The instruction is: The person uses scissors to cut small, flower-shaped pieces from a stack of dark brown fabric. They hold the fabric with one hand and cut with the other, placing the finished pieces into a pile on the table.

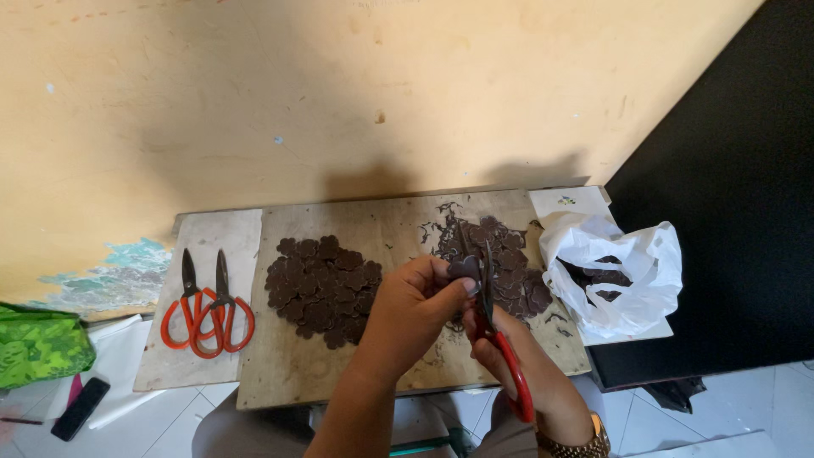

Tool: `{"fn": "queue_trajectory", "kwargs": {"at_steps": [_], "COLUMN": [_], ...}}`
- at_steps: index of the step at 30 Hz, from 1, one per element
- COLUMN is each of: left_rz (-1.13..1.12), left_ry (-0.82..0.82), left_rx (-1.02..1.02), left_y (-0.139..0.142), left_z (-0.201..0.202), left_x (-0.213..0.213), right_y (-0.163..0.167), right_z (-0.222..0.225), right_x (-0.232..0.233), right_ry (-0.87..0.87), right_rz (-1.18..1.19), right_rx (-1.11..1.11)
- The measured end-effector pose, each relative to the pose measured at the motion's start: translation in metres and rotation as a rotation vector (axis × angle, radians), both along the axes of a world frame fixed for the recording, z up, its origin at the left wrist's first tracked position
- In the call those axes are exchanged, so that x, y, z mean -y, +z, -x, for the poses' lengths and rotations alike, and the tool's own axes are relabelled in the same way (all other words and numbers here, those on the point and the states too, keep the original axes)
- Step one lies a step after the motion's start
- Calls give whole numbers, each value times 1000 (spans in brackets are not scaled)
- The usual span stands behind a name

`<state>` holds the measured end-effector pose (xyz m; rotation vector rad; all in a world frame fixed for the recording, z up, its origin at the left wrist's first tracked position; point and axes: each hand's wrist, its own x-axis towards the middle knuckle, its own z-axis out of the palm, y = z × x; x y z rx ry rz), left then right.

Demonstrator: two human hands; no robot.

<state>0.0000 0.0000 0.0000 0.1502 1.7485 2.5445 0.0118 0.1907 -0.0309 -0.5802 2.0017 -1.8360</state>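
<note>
Two hands are working over a worn wooden board (288,373): the left hand (413,307) is pinching a small dark brown flower-shaped piece (464,269), the right hand (500,343) is gripping red-handled scissors (490,322) against it. A white plastic bag (623,254) is holding more dark pieces beside a peeling yellow wall (339,93).

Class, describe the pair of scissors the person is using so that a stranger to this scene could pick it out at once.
Start at the wooden board against the yellow wall. At its front edge, the right hand grips the red-handled scissors, blades up against a small dark piece in the left hand. Unlike the two spare scissors lying flat at left, this pair is held.
</note>
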Motion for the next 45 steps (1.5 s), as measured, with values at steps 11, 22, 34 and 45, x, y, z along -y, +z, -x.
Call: {"fn": "queue_trajectory", "kwargs": {"at_steps": [11, 22, 34, 45], "left_rz": [-59, 23, 15, 9], "left_ry": [-28, 58, 59, 16], "left_rx": [70, 89, 110, 75], "left_y": [6, -1, -4, -10], "left_z": [-3, 0, 2, 4], "left_x": [2, 3, 4, 3], "right_y": [-9, -16, -30, -23], "right_z": [2, 2, 6, 2], "right_x": [1, 7, 6, 11], "right_ry": [9, -58, -49, -52], "right_rz": [-8, -18, -7, 17], "right_rx": [-21, 37, 59, -56]}}
